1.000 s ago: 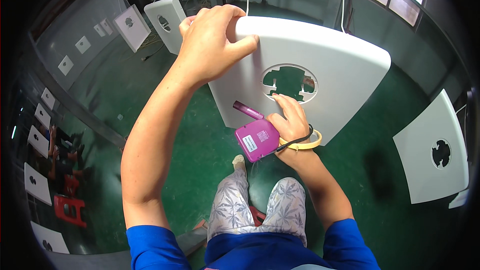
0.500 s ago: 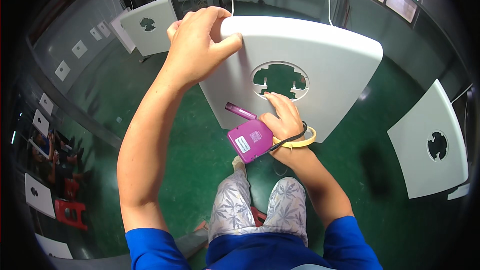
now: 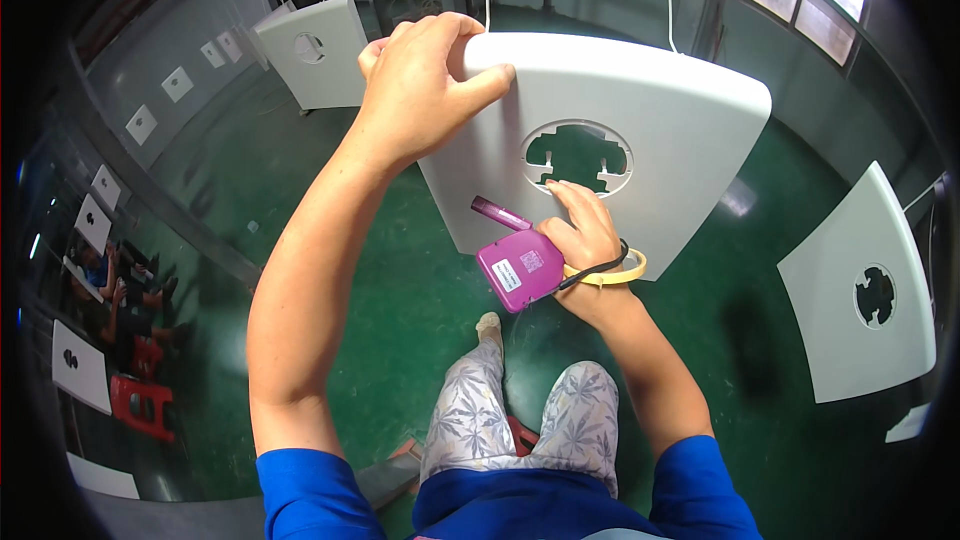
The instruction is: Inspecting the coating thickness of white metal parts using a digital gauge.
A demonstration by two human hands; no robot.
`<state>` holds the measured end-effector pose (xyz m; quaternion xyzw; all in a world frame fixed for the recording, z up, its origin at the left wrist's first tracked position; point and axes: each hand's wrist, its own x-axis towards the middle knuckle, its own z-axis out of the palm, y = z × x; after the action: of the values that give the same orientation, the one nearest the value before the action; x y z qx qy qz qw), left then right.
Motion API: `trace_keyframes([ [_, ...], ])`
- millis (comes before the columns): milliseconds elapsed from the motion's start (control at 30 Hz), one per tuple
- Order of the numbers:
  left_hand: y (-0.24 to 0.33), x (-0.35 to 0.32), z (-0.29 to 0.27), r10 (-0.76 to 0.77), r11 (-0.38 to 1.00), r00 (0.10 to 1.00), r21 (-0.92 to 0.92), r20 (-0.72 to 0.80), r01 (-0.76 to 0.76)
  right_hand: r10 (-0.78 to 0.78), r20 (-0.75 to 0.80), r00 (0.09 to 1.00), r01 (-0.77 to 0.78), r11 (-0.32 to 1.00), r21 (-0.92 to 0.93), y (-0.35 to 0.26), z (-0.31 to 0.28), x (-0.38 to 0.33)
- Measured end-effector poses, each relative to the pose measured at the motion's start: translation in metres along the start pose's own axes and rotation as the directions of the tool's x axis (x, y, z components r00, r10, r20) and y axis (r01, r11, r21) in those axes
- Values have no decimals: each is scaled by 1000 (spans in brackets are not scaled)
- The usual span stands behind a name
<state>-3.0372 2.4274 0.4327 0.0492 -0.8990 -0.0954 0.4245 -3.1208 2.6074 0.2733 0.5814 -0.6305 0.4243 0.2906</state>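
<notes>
A large white panel [image 3: 690, 130] with a rounded top edge hangs in front of me from cords. My left hand [image 3: 425, 90] grips its upper left corner, thumb on the near face and fingers over the top. Below the panel's round cutout, my right hand [image 3: 585, 225] has its fingers bent together, tips at the opening's lower rim. Whatever those fingers may hold is hidden. A purple device [image 3: 518, 268] with a short purple arm sits beside this hand, apparently fastened by a black strap [image 3: 600, 270]. A yellow band [image 3: 615, 274] circles the wrist.
Another white panel [image 3: 830, 290] hangs at the right, and one [image 3: 320, 65] hangs behind at the left. Several smaller-looking panels line the far left. Red stools [image 3: 143, 405] and seated people [image 3: 125, 280] are at the left on the green floor [image 3: 400, 360].
The whole view has shifted slightly, so the panel and both arms appear farther right. My left hand keeps its hold on the corner; my right hand stays at the cutout's lower rim.
</notes>
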Motion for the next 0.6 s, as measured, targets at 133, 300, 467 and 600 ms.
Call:
trace_keyframes([
  [133, 5, -1, -2, -47, 998, 999, -34, 15, 47, 3, 11, 1000, -3, 1000, 14, -2, -2, -2],
  [300, 8, -4, -6, -44, 998, 999, -32, 5, 44, 0, 15, 1000, 0, 999, 32, -5, -3, -2],
  [467, 7, -7, -8, 14, 995, 1000, 99, 0, -14, 0, 11, 1000, 0, 1000, 31, -5, -5, -3],
  [600, 10, -9, -8, 12, 988, 1000, 154, -7, -11, -20, 15, 1000, 19, 999, 50, -4, -3, -5],
])
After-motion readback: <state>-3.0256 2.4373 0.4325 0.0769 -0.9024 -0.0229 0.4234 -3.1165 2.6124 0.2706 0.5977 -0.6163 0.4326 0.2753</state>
